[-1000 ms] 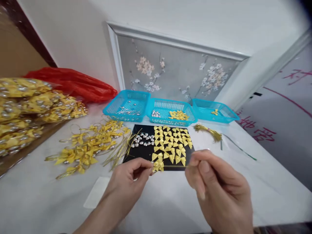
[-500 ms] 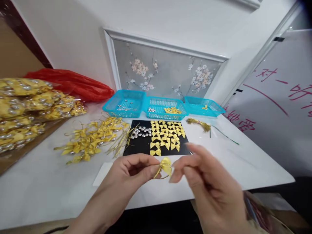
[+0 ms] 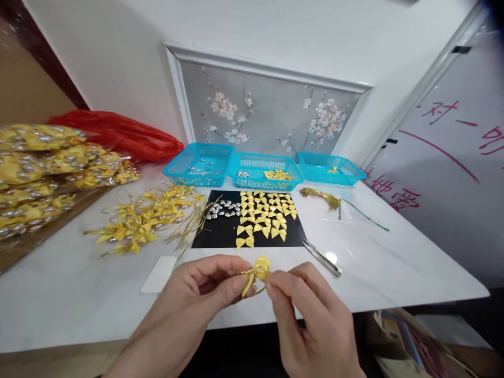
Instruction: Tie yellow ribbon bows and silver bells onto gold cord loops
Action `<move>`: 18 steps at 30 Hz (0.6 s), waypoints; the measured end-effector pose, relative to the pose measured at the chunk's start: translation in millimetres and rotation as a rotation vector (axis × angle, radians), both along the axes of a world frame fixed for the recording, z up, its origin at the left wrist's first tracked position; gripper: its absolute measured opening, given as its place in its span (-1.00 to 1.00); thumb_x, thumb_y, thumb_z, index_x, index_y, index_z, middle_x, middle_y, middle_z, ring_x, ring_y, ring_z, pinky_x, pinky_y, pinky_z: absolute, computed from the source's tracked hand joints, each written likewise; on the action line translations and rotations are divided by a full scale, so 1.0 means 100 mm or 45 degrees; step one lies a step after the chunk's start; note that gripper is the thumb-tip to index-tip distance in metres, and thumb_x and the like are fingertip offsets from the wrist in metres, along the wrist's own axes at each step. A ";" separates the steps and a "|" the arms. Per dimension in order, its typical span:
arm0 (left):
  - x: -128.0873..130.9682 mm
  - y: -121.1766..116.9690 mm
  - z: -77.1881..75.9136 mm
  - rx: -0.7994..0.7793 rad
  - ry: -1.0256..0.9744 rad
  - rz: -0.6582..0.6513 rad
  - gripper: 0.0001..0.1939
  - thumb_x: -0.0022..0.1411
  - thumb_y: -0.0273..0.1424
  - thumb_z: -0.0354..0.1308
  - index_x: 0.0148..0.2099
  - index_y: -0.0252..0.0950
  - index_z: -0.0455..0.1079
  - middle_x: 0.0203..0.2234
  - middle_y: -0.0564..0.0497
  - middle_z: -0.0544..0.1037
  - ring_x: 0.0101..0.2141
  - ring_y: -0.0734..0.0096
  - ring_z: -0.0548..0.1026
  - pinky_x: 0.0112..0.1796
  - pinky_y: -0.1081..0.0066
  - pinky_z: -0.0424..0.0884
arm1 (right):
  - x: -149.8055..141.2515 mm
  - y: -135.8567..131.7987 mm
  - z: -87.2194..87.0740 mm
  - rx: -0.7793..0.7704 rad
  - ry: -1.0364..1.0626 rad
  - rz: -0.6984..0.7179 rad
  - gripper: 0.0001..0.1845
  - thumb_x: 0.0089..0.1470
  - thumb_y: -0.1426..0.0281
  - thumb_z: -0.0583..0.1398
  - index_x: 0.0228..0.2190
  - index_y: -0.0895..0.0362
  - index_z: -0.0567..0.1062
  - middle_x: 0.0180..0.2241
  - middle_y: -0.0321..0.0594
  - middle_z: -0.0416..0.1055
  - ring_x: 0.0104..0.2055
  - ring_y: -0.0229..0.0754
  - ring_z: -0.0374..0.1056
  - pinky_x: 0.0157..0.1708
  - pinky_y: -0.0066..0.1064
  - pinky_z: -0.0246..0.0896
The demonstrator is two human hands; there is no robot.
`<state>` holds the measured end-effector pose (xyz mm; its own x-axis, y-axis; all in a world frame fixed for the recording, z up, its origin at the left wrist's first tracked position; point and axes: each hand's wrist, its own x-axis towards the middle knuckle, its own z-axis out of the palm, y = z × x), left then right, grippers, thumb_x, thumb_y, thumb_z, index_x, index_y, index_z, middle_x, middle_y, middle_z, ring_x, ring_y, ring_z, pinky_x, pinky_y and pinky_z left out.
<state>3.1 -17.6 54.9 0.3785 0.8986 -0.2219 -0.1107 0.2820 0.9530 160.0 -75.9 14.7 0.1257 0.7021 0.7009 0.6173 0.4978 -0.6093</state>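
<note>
Fingers [image 3: 227,264] of your left hand [image 3: 197,299] are pinched narrow on a yellow bow [image 3: 262,264]; those of your right hand [image 3: 315,317] are close together at its right edge, whether on ribbon or cord you cannot tell. You have it above the near edge of the white table [image 3: 378,262]. Packed bows [image 3: 43,173] in clear plastic fill your far left. Three blue baskets [image 3: 271,181] line the back, and a black board [image 3: 216,239] with rows of loose bows [image 3: 262,215] sits between them and your hands. Tweezers [image 3: 323,258] lie angled near your right hand, just off the board. Silver beads [image 3: 224,208] cluster on its left. Your bow's rounded loop points up, its ribbon tail down and left; the gold cord [image 3: 246,272] crosses it roughly left to right.
</note>
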 end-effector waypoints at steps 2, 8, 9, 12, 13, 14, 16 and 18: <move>0.01 0.03 -0.03 0.018 0.006 0.007 -0.94 0.09 -0.34 0.42 -0.34 -0.18 0.65 -0.43 0.08 0.68 -0.36 0.46 0.57 -0.29 0.58 0.50 | -0.02 0.01 -0.04 0.009 -0.038 -0.022 -0.75 0.22 0.58 0.10 -0.15 0.11 0.50 -0.47 -0.26 0.27 -0.52 -0.27 0.26 -0.54 -0.44 0.23; 0.02 0.08 -0.15 0.013 0.003 0.035 -0.95 0.16 -0.33 0.37 -0.34 -0.16 0.64 -0.44 0.12 0.68 -0.38 0.50 0.57 -0.27 0.59 0.51 | -0.01 0.07 -0.11 0.044 -0.184 -0.060 -0.65 0.17 0.64 0.12 -0.06 0.13 0.49 -0.49 -0.29 0.18 -0.54 -0.29 0.13 -0.59 -0.45 0.11; 0.02 0.09 -0.16 0.014 0.008 0.027 -0.94 0.16 -0.33 0.37 -0.34 -0.16 0.64 -0.44 0.12 0.68 -0.38 0.50 0.57 -0.27 0.60 0.52 | -0.01 0.08 -0.11 0.039 -0.204 -0.073 -0.65 0.17 0.64 0.12 -0.06 0.14 0.49 -0.50 -0.29 0.17 -0.53 -0.29 0.12 -0.59 -0.45 0.11; 0.03 0.10 -0.20 0.031 0.015 0.015 -0.94 0.18 -0.32 0.36 -0.32 -0.15 0.64 -0.41 0.12 0.69 -0.34 0.48 0.59 -0.24 0.59 0.53 | -0.01 0.09 -0.13 0.027 -0.244 -0.105 -0.65 0.16 0.64 0.12 -0.06 0.14 0.49 -0.50 -0.30 0.17 -0.53 -0.28 0.11 -0.59 -0.45 0.12; 0.02 0.10 -0.22 0.037 0.017 0.009 -0.94 0.20 -0.31 0.35 -0.31 -0.14 0.64 -0.40 0.12 0.69 -0.33 0.47 0.59 -0.22 0.59 0.53 | -0.01 0.09 -0.13 0.025 -0.257 -0.113 -0.65 0.16 0.64 0.13 -0.06 0.15 0.49 -0.50 -0.29 0.17 -0.53 -0.28 0.11 -0.59 -0.45 0.12; 0.02 0.11 -0.25 0.042 0.021 0.003 -0.94 0.21 -0.31 0.34 -0.30 -0.13 0.64 -0.39 0.13 0.69 -0.31 0.47 0.59 -0.20 0.58 0.53 | -0.01 0.09 -0.13 0.022 -0.273 -0.120 -0.65 0.15 0.64 0.13 -0.06 0.16 0.49 -0.50 -0.29 0.17 -0.53 -0.28 0.11 -0.59 -0.45 0.12; -0.01 0.12 -0.30 0.055 0.020 -0.010 -0.93 0.23 -0.30 0.33 -0.28 -0.11 0.63 -0.37 0.14 0.69 -0.29 0.46 0.60 -0.18 0.58 0.52 | 0.00 0.10 -0.12 0.016 -0.304 -0.123 -0.67 0.15 0.64 0.13 -0.07 0.18 0.49 -0.51 -0.29 0.17 -0.53 -0.28 0.10 -0.59 -0.45 0.12; -0.03 0.12 -0.34 0.058 0.026 -0.006 -0.93 0.23 -0.29 0.32 -0.26 -0.09 0.63 -0.35 0.15 0.69 -0.28 0.47 0.60 -0.17 0.58 0.52 | 0.00 0.10 -0.11 0.004 -0.329 -0.119 -0.69 0.16 0.63 0.13 -0.09 0.19 0.51 -0.51 -0.28 0.18 -0.53 -0.28 0.11 -0.59 -0.44 0.13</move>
<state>0.3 -5.5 20.5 0.3785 0.9062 -0.1885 -0.0895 0.2385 0.9670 159.9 -65.8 3.5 0.0064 0.6937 0.7202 0.7954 0.4329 -0.4241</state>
